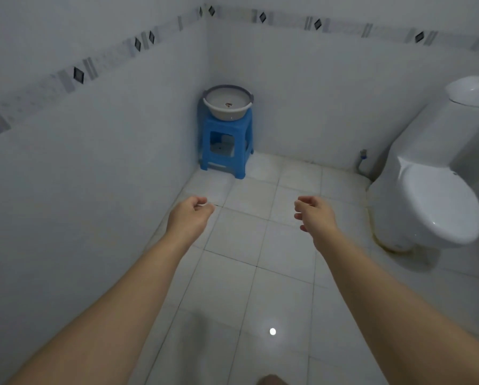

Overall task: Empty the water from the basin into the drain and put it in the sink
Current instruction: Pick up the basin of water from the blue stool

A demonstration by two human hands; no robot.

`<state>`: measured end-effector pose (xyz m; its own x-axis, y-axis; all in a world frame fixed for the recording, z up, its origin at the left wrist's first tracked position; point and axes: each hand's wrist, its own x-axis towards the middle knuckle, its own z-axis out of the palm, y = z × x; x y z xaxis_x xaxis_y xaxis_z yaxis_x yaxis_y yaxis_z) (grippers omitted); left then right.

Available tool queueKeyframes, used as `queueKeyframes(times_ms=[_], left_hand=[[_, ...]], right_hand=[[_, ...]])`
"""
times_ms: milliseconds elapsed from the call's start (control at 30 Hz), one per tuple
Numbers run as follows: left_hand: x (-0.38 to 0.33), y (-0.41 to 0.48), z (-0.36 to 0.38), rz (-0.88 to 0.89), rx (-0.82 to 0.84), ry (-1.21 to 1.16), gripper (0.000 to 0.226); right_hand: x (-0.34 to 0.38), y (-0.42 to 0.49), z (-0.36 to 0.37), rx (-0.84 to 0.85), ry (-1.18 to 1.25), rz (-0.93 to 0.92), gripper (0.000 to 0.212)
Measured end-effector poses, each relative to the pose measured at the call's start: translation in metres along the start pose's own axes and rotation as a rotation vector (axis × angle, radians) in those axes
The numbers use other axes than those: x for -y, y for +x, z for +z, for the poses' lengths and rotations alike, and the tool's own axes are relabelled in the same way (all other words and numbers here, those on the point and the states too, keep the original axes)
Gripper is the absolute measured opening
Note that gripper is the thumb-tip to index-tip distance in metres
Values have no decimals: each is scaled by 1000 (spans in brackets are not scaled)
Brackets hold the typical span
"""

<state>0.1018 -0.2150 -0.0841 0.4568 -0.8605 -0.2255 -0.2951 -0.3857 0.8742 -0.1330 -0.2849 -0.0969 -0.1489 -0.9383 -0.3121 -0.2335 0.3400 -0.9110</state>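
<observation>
A white basin (227,104) with a grey rim sits on a blue plastic stool (226,145) in the far corner of the tiled room. A small dark mark shows inside the basin; I cannot tell how much water it holds. Both my arms stretch forward over the floor, well short of the stool. My left hand (191,213) holds nothing, fingers loosely curled. My right hand (313,212) is also empty, fingers bent and apart. No drain or sink is visible.
A white toilet (432,195) with its lid down stands at the right, with a water valve (362,157) on the wall beside it. Tiled walls meet behind the stool. White floor tiles (246,273) lie between me and the stool.
</observation>
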Motion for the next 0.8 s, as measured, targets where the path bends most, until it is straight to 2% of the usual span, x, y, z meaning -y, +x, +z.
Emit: queueKeyframes(times_ms=[533,800], left_hand=[[-64,186,51,-35,-104,20,32],[-83,260,73,-84,-79,20,29]], right_hand=[[70,205,42,100,-18,-13,27],[99,284,69,145,-2,-5,24]])
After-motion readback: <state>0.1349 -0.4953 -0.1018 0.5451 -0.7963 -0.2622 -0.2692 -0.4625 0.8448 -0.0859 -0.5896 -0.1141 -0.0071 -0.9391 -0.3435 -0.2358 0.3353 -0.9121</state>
